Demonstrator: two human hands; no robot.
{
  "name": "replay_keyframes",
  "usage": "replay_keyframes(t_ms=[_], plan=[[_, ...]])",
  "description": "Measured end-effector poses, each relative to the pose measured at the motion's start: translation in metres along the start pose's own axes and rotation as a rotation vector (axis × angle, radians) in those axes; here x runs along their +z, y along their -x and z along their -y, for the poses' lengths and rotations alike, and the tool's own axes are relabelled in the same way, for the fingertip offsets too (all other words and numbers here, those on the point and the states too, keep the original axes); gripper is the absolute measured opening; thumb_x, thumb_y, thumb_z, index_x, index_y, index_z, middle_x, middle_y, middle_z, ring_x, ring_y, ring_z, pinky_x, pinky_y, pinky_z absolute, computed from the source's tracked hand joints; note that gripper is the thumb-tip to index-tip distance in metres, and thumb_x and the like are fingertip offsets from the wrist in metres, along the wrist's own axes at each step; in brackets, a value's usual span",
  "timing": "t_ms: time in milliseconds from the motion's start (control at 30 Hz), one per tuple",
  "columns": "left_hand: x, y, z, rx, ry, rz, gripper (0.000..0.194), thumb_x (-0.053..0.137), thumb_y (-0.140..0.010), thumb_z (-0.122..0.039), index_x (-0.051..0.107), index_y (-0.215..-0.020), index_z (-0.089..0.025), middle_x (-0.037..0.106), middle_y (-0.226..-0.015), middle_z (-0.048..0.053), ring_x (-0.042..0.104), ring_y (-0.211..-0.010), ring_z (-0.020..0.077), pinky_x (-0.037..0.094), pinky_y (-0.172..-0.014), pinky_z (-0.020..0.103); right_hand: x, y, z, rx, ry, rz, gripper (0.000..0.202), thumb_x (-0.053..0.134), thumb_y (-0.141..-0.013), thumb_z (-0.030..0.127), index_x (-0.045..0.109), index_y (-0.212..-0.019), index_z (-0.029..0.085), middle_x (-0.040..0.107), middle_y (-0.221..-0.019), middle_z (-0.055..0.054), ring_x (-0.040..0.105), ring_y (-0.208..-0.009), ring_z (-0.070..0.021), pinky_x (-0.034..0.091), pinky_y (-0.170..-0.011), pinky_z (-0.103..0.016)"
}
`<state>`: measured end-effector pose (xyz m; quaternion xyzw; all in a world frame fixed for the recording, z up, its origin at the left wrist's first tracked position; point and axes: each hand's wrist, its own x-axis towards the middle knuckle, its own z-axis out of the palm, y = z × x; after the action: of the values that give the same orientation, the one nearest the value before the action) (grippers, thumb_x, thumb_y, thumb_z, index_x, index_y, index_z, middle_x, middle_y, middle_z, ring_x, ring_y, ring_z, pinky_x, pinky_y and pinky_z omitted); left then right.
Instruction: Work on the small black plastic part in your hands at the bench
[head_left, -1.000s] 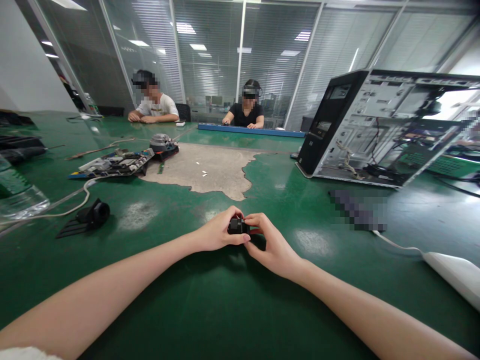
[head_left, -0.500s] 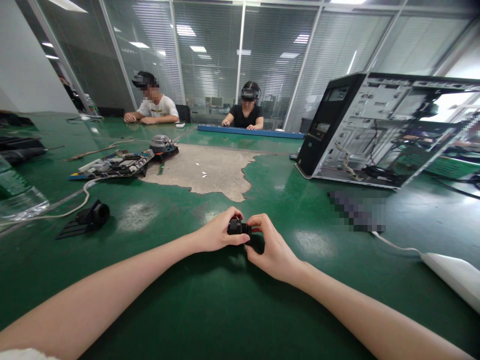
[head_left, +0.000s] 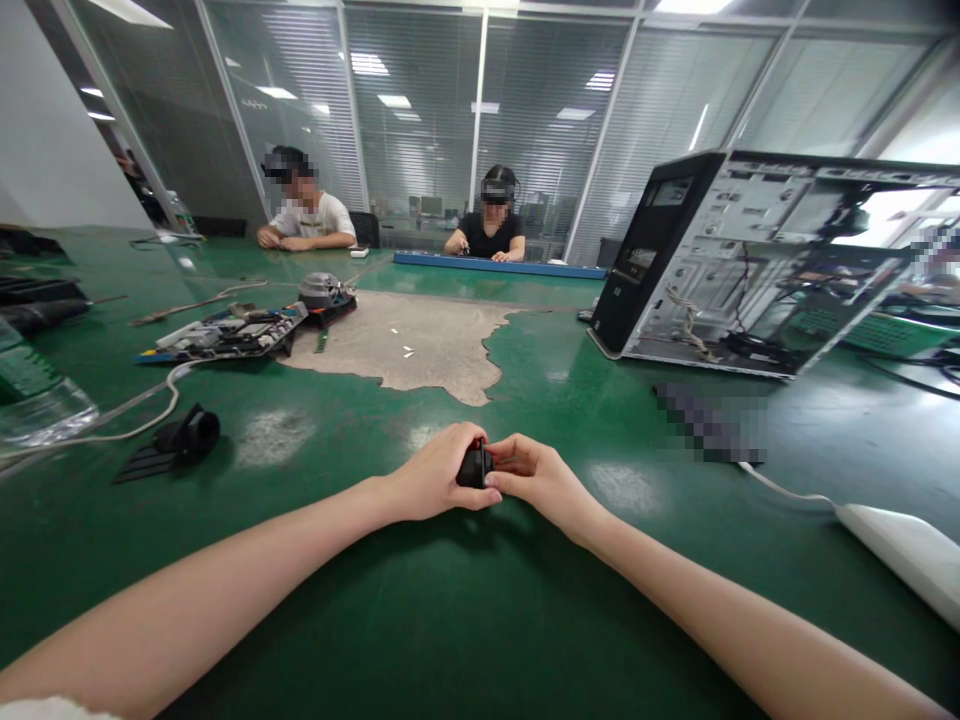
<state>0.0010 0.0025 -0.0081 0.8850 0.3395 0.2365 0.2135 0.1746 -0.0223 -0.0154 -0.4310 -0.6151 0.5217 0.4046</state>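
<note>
Close in front of me, just above the green tabletop (head_left: 420,620), both hands meet at a small black round-bodied part (head_left: 472,468). My left hand (head_left: 435,470) wraps its left side, thumb below and fingers over the top. On the other side my right hand (head_left: 551,487) pinches the right end between thumb and fingertips. Fingers cover much of the part, so its exact kind cannot be made out. A bit of red or orange shows near its top edge.
To the left lie a black bracket-like piece with a round end (head_left: 199,430), a circuit board (head_left: 225,332) and a clear bottle (head_left: 37,390). An open computer case (head_left: 720,270) stands right, near a white power strip (head_left: 900,560). Two people sit across the table.
My right fingers have closed in on the part's right end, where they were curled wider before. The part appears turned, and less of its right end shows.
</note>
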Motion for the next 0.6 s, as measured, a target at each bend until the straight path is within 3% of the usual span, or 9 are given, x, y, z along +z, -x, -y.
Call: replay_keyframes(t_ms=[367, 600], plan=[[-0.0003, -0.0014, 0.0023, -0.044, 0.158, -0.009, 0.044, 0.055, -0.074, -0.046, 0.038, -0.103, -0.018, 0.049, -0.095, 0.004, 0.048, -0.084, 0.0188, 0.040, -0.073, 0.032, 0.0079, 0.0078, 0.0065, -0.071, -0.118, -0.057, 0.027, 0.069, -0.063, 0.022, 0.056, -0.087, 0.018, 0.065, -0.090, -0.003, 0.062, -0.093, -0.0198, 0.048, -0.087, -0.038], [-0.0015, 0.0007, -0.0014, -0.084, 0.252, 0.027, 0.042, 0.052, -0.077, -0.047, 0.037, -0.105, -0.019, 0.048, -0.094, 0.003, 0.048, -0.084, 0.0179, 0.040, -0.073, 0.030, 0.0067, 0.0056, 0.0059, -0.038, -0.137, -0.048, 0.032, 0.073, -0.060, 0.027, 0.057, -0.086, 0.019, 0.065, -0.087, -0.003, 0.063, -0.087, -0.0206, 0.050, -0.081, -0.039]])
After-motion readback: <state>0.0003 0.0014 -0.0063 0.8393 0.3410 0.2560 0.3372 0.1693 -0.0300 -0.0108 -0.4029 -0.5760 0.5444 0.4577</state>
